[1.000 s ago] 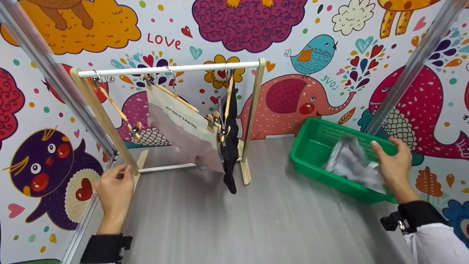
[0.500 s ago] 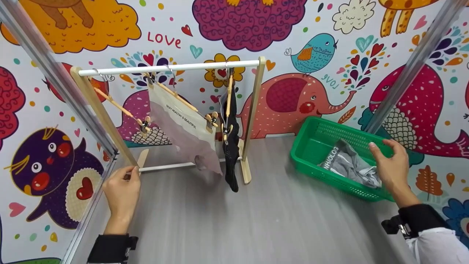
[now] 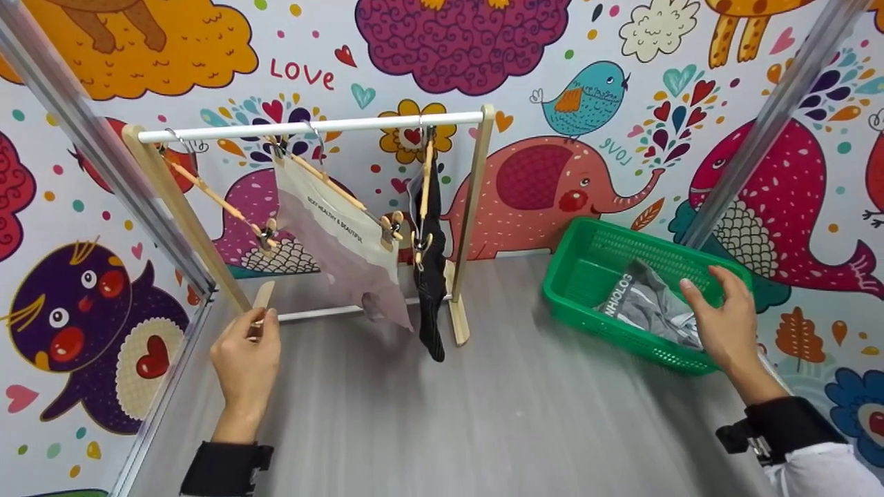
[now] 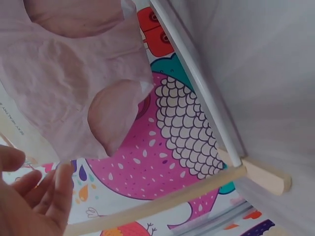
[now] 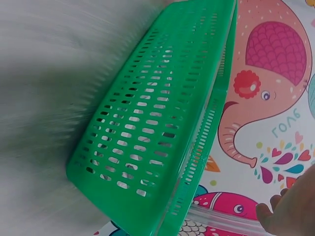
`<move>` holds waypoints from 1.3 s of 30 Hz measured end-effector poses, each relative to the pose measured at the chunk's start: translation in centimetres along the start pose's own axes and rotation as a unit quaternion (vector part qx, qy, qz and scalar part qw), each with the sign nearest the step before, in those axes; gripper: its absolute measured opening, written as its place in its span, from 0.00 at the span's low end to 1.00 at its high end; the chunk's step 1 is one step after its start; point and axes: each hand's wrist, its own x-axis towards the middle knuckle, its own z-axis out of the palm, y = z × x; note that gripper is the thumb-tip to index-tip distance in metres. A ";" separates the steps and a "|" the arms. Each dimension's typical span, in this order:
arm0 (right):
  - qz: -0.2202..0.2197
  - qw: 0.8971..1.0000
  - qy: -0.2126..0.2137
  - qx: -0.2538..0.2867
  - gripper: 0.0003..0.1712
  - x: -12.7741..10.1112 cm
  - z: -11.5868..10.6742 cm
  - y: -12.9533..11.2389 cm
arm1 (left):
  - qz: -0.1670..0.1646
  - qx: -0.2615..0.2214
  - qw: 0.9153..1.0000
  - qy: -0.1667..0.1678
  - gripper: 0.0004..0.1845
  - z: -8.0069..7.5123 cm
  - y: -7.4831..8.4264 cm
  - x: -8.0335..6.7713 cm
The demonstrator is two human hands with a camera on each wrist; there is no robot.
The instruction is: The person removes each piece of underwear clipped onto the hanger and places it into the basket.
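The right hand (image 3: 718,321) is hovering open, holding nothing, just above the grey cloth (image 3: 649,310) (soft, floppy, light); pinching a bunched fold looks best.

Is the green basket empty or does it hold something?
Not empty: a crumpled grey garment lies inside the green basket, under the right hand.

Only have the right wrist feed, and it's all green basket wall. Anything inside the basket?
Observer: Yes, a crumpled grey garment lies in the green basket.
Operator: Is it being held?
Observer: No. The right hand hovers over it with relaxed fingers; contact is unclear.
Operator: Other hand?
Observer: The left hand is beside the left post of the wooden rack, holding nothing.
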 end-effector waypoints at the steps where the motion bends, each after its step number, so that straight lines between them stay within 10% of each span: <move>1: -0.004 1.000 0.001 -0.004 0.44 -0.1 0.1 -0.1 | -0.001 -0.004 1.000 0.000 0.06 0.2 0.2 -0.1; 39: -0.099 0.995 -0.007 0.014 0.38 -3.8 2.5 -2.6 | 0.039 0.020 0.999 0.026 0.40 6.2 7.3 -3.8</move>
